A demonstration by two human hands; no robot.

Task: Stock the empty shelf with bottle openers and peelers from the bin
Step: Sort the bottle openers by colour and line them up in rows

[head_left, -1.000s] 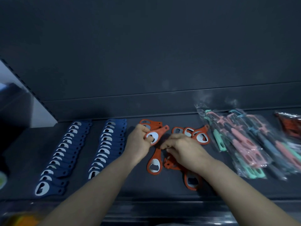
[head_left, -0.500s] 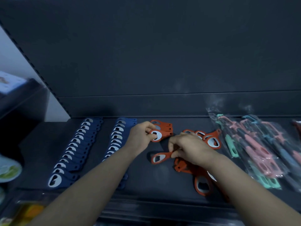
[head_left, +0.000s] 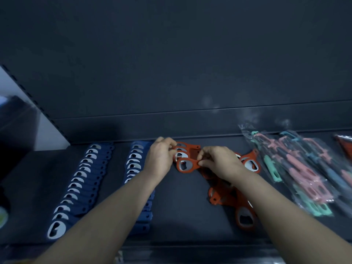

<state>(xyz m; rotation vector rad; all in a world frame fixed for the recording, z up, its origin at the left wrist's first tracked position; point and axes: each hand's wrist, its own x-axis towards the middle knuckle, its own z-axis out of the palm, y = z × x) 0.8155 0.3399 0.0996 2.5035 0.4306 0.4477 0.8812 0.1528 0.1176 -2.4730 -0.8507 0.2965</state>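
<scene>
Our right grip (head_left: 221,162) pinches the orange opener (head_left: 187,166) by its handle; our left grip (head_left: 162,159) holds the orange row (head_left: 187,149), far middle of the shelf (head_left: 181,210). We should lay it overlapping squarely, heads aligned.

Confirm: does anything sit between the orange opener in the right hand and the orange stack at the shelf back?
Nothing visible. The right hand pinches the orange opener by its handle, lapping the orange stack; the left hand curls at the stack's head ends, beside the path. The loose orange pile lies nearer, to the right.
</scene>
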